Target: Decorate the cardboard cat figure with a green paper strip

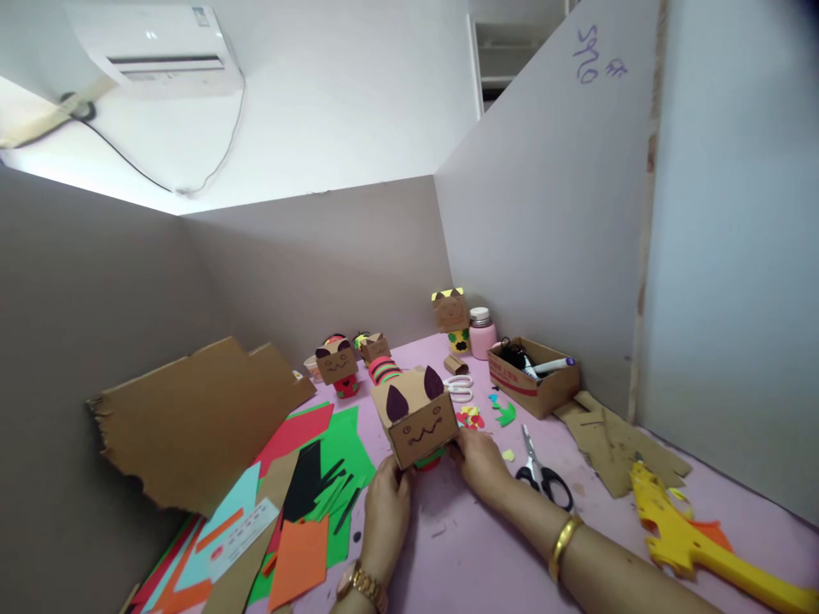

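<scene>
Between my hands is a cardboard cat figure (421,419), its box head turned toward me with two dark pointed ears and a drawn face. A bit of green and red shows beneath the head. My left hand (387,505) grips it at the lower left corner, thumb against the box. On the other side, my right hand (477,460) closes around the lower right edge; its fingertips are partly hidden behind the figure. Black-handled scissors (543,479) lie open to the right of my right hand.
Coloured paper sheets (298,563) and a large cardboard piece (198,418) lie left. Finished-looking cat figures (336,365) stand behind. At right are a cardboard box (534,379) of tools, cardboard scraps (607,443) and a yellow glue gun (671,520). Grey partitions (543,222) enclose the table.
</scene>
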Demonstrator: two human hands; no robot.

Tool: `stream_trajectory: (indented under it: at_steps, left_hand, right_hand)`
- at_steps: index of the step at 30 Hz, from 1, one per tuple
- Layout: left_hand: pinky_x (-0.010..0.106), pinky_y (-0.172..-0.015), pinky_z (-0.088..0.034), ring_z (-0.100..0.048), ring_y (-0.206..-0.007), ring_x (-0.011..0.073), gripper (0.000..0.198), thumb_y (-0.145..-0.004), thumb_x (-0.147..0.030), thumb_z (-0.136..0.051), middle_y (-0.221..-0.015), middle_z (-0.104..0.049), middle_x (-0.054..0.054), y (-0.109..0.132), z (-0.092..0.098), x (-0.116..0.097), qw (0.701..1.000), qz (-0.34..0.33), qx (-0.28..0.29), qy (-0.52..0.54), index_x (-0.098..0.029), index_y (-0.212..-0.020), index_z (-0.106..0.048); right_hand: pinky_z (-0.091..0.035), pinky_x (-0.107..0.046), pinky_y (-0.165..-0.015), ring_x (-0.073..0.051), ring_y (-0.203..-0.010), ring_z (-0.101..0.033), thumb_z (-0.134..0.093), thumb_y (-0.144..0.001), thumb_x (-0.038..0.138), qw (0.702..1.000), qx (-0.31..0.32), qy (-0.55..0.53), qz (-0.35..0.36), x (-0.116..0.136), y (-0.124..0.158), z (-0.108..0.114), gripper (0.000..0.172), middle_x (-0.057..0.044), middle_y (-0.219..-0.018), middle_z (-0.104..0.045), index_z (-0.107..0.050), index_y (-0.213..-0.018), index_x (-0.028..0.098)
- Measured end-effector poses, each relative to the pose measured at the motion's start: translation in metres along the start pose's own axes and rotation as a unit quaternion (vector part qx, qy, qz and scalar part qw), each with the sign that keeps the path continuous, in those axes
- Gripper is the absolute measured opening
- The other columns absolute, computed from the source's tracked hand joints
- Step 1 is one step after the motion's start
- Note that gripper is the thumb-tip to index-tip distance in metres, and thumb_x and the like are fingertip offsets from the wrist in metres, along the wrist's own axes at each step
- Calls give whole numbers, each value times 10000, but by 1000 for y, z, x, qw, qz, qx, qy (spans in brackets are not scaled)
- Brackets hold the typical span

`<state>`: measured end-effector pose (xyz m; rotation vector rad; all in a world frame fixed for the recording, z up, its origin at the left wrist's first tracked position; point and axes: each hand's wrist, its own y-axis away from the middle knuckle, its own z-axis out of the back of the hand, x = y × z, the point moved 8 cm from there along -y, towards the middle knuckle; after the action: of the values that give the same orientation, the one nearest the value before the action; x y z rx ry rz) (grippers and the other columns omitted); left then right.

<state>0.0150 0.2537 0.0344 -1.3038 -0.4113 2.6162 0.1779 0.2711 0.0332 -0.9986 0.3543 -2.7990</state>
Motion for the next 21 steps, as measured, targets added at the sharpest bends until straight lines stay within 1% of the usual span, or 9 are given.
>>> stream_trajectory:
  at_steps: [6,10,13,18,21]
  left_hand:
    - [360,-846,-441,-624,-953,276,356,-737,-273,-450,-1029,-695,166,-1,1,1,1000,14,3,-9,-103,-980,-647]
    - [343,-813,-449,-639,-935,269,344,-760,-250,-432,-1026,-707,155,-3,1,-3,1000,21,8,-16,-119,-984,-658]
    - [327,-785,-453,-650,-920,264,331,-768,-235,-432,-1011,-717,143,-3,2,-6,999,26,10,-22,-132,-977,-667]
    - [314,-760,-452,-659,-896,261,304,-776,-215,-437,-984,-727,132,-1,2,-7,999,32,10,-32,-142,-950,-674]
    - [315,-757,-449,-656,-901,264,296,-781,-205,-436,-1000,-722,142,-1,2,-5,999,33,7,-39,-134,-952,-667]
  right_hand:
    - [-457,-346,-814,-216,-953,-656,-508,-843,159,1000,-5,3,-5,1,0,2,202,-109,-999,-732,-682,-944,151]
    - [-465,-358,-820,-223,-961,-658,-508,-833,123,1000,-3,0,-11,1,-2,1,219,-115,-1006,-733,-686,-959,143]
    - [-464,-351,-831,-219,-975,-655,-511,-838,125,1000,-6,-4,-7,2,-3,1,225,-114,-1026,-731,-687,-977,149]
    - [-465,-337,-820,-219,-967,-657,-517,-839,123,1000,-13,-9,-3,5,-3,2,207,-122,-1009,-734,-692,-947,144]
    - [-464,-322,-820,-199,-966,-653,-510,-853,130,1000,-15,-11,-3,6,-3,2,205,-101,-1026,-729,-683,-962,155]
